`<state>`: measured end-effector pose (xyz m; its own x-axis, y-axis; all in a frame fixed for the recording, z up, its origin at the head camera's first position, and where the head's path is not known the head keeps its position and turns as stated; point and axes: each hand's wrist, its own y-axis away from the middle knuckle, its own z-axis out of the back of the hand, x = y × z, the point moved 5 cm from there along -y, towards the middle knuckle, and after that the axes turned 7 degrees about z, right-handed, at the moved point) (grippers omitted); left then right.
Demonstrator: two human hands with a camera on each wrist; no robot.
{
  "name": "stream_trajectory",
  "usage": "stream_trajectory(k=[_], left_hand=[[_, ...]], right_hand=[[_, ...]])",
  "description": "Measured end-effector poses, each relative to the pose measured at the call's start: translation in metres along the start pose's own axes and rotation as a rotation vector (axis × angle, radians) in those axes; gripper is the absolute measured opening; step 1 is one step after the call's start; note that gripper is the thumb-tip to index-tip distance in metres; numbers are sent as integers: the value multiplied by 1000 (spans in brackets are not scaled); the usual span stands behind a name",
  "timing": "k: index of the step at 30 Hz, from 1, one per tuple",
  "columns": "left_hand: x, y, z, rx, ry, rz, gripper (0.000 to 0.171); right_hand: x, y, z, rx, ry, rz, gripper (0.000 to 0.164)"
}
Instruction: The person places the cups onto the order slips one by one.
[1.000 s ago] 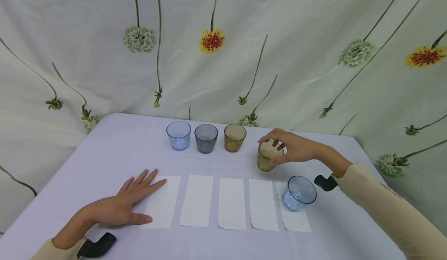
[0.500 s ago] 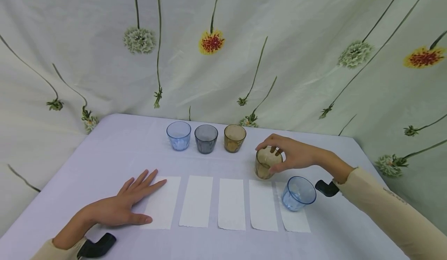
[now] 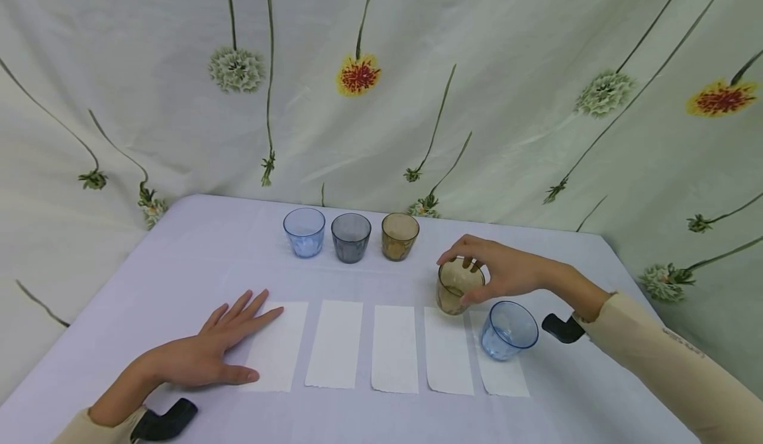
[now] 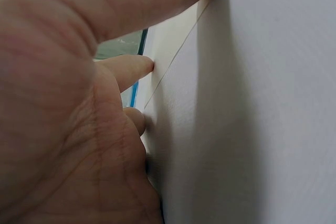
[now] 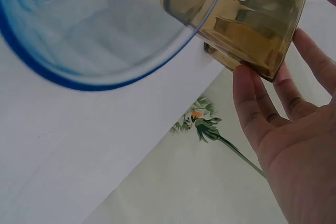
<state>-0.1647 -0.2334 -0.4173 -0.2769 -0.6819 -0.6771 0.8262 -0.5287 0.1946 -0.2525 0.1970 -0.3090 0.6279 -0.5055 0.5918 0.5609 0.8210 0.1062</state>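
While near blue glass [image 3: 508, 335], amber glass [image 3: 452, 292] between right hand's [image 3: 499, 266] thumb [image 3: 479, 294] and fingers [image 3: 454, 253]

Left hand [image 3: 208, 354] lies palm down, fingers spread, thumb set apart, left wrist [image 3: 126, 386] bare; right hand [image 3: 503, 268] arches, fingers and thumb curved in a grip, right arm [image 3: 661, 358] cream-sleeved, slanting up from lower right.

Floral backdrop [image 3: 357, 139] behind pale table [image 3: 185, 258]; on backdrop, red-yellow blooms [image 3: 358, 75], whitish blooms [image 3: 236, 69], thin stems [image 3: 271, 53]
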Motion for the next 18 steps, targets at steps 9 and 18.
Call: stream_trajectory(k=[9,18], left_hand=[[0,0,0,3,4,3,87],[-1,0,0,4,8,5,87]], right_hand=[[7,1,-6,15,-1,5,64],[10,3,-14,26,-17,8,63]])
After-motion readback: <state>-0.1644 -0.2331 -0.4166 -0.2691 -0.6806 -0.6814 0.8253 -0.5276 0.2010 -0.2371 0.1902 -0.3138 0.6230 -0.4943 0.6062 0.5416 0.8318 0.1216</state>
